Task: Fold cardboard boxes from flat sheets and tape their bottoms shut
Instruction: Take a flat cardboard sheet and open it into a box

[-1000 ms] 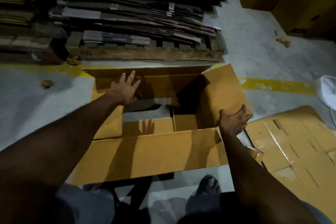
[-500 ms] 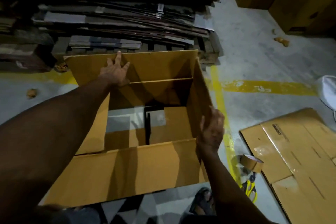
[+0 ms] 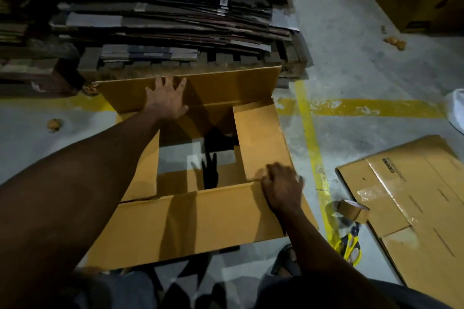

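A brown cardboard box [image 3: 195, 223] stands opened out on the concrete floor in front of me, its flaps spread and the floor showing through the middle. My left hand [image 3: 165, 100] lies flat with spread fingers on the far flap [image 3: 233, 88]. My right hand [image 3: 282, 187] presses with bent fingers on the near corner of the right flap [image 3: 261, 140], which is folded inward over the opening. A roll of brown tape [image 3: 352, 211] sits on the floor to the right of the box.
Yellow-handled scissors [image 3: 350, 248] lie just below the tape. A flattened box [image 3: 416, 208] lies at the right. A pallet stacked with flat cardboard sheets [image 3: 163, 22] stands behind the box. Yellow floor lines [image 3: 311, 148] run past. My sandalled foot [image 3: 286, 261] stands near the box.
The right flap has come down from upright to lying inward, pushed by my right hand. The far flap has tilted outward under my left hand.
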{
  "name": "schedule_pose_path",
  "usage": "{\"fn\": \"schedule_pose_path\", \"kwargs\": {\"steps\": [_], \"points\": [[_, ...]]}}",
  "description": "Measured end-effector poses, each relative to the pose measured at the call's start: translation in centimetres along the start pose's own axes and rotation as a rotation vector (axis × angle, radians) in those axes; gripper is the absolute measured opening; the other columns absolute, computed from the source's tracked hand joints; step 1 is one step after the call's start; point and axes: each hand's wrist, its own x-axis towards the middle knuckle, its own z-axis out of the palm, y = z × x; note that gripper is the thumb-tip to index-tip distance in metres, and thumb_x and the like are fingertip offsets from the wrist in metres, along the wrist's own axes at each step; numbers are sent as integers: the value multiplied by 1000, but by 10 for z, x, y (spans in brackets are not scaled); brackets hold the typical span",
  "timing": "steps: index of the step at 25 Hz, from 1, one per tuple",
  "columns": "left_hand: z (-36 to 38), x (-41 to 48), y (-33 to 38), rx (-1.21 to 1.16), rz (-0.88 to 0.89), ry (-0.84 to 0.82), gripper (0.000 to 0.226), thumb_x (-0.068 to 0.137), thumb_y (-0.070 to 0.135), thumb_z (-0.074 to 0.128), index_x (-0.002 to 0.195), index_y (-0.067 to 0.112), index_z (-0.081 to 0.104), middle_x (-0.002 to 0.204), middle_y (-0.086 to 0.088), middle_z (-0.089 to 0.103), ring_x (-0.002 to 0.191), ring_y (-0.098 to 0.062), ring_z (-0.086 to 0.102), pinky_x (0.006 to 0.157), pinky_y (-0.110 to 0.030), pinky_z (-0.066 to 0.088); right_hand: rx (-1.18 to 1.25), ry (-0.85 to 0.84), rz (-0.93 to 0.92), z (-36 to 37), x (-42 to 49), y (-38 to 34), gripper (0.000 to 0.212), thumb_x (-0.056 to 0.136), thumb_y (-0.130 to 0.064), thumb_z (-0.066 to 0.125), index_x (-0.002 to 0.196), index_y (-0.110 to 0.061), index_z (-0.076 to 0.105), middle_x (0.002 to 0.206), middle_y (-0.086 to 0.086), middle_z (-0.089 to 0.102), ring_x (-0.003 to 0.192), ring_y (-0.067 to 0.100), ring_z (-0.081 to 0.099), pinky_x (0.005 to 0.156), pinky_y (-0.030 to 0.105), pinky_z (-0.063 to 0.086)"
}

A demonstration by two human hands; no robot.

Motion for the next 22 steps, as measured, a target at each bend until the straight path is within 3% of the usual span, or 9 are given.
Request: {"fn": "schedule_pose_path", "kwargs": {"steps": [1,4,8,12,14,16,18,20,22], "points": [[0,-3,-1,-8,5,-15,84,91,48,55,154,26,3,160,-14,0,143,-45,6,111,-65,22,31,53,206,-7,-2,2,51,91,-50,31,130,-24,52,135,9,50,124,41,43,100,55,32],[-2,-21,3,-42,21,-60,83,92,47,53,154,27,1,160,-12,-3,144,-44,4,111,-64,22,302,-129,613,-29,-6,22,49,95,-46,40,130,-13,45,130,20,49,114,43,51,93,48,41],[1,-52,5,-78,50,-93,79,94,47,49,154,25,3,160,-12,1,144,-42,7,111,-64,23,770,-228,706,-64,-11,37,42,97,-41,43,120,-7,54,119,19,59,111,38,57,78,34,41],[15,-70,7,-77,77,-167,70,97,57,30,154,24,6,159,-11,8,142,-42,15,110,-60,27,1548,-106,843,-102,9,31,39,95,-44,51,122,-17,46,110,14,46,97,42,61,70,46,56],[20,-74,6,-83,101,-232,79,90,72,8,154,25,10,158,-12,12,139,-42,20,109,-56,29,1687,9,734,-106,16,21,33,97,-38,49,125,-22,46,111,7,47,87,38,66,75,47,58],[29,-80,5,-117,100,-301,80,89,73,6,153,26,12,157,-12,16,138,-41,25,109,-53,30,1455,38,504,-99,15,2,33,99,-31,49,131,-25,48,112,2,53,87,26,65,78,39,51],[45,-90,9,-95,136,-337,68,97,61,21,154,24,10,159,-11,14,139,-40,24,110,-53,29,964,41,205,-80,17,-12,47,99,-31,51,144,-20,44,124,6,57,106,23,60,86,32,44],[63,-101,14,-54,135,-343,75,95,62,32,154,25,6,161,-8,5,144,-38,17,110,-59,26,551,-109,-72,-51,24,-18,65,93,-44,45,151,-17,34,153,15,36,139,28,38,105,39,38],[86,-104,15,-44,109,-371,82,92,62,39,154,24,1,162,-5,-8,147,-36,6,110,-64,21,183,-316,-150,-26,32,-21,74,90,-53,38,154,-20,24,162,14,13,148,33,17,111,54,30]]}}
